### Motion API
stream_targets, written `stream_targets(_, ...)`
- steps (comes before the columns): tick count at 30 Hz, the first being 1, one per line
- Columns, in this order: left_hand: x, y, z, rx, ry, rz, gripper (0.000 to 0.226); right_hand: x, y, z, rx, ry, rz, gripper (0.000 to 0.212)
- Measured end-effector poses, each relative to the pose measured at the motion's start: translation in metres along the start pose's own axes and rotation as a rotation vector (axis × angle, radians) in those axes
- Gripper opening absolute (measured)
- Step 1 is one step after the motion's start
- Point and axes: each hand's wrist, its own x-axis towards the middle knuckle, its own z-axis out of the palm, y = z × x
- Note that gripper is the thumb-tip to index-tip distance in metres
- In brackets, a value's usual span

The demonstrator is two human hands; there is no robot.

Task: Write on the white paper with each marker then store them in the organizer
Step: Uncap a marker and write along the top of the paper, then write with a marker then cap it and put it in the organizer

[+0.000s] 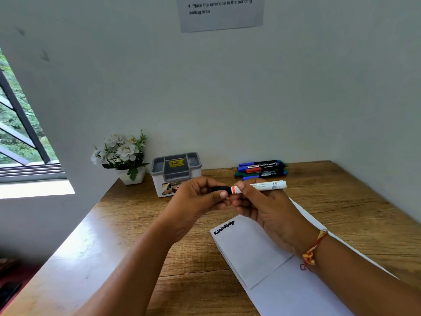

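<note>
Centrally, just below mid-frame, both bare hands hold a white-barrelled marker with an orange band and a black cap [257,186] horizontally above the brown wood-grain desk [141,226]. The left hand [200,199] curls its fingers around the black cap end, thumb pressed against the cap. The right hand [262,206] pinches the white barrel just right of the orange band, thumb on top and fingers beneath; the printed tail of the barrel projects to the right, clear of the hand. Whether the cap is fully seated on the marker cannot be told. A red-and-yellow thread bracelet [314,249] circles the right wrist.

Below the hands, in the lower right of the frame, lies the white paper [248,252], with a smaller sheet resting on a larger one; black handwriting shows near its upper left corner, and a trace of red writing appears beside the right wrist.

Behind the left hand stands the grey-and-white plastic organizer with a yellow price sticker [175,169], against the wall. To its right, at the far desk edge, a loose pile of blue, green, red and black markers [262,169] lies flat. Left of the organizer sits a white pot of artificial white flowers [123,156]. A printed notice [221,12] hangs on the wall at top centre, and a barred window [20,133] occupies the left edge.
</note>
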Motion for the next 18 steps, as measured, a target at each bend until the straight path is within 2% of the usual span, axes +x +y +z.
stream_targets(2, 0.002, 0.003, -0.005, -0.031, 0.077, 0.049, 0.028, 0.001, -0.002, 0.002, 0.059, -0.002, -0.001, 0.037)
stream_targets(4, 0.005, 0.007, -0.017, -0.025, 0.273, 0.129, 0.022, 0.002, -0.002, -0.001, -0.053, 0.019, -0.041, 0.034)
stream_targets(7, 0.010, 0.010, -0.048, 0.219, 0.644, 0.317, 0.012, 0.005, 0.001, -0.010, -0.338, 0.075, -0.105, 0.018)
stream_targets(10, 0.012, 0.009, -0.073, 0.496, 0.911, 0.435, 0.018, 0.009, 0.012, -0.015, -0.602, 0.069, -0.143, 0.013)
stream_targets(14, 0.014, 0.001, -0.075, 0.727, 0.963, 0.487, 0.022, 0.011, 0.023, -0.015, -0.790, 0.061, -0.167, 0.015)
stream_targets(18, 0.016, -0.008, -0.071, 0.693, 0.891, 0.492, 0.031, 0.010, 0.024, -0.015, -0.882, 0.050, -0.185, 0.019)
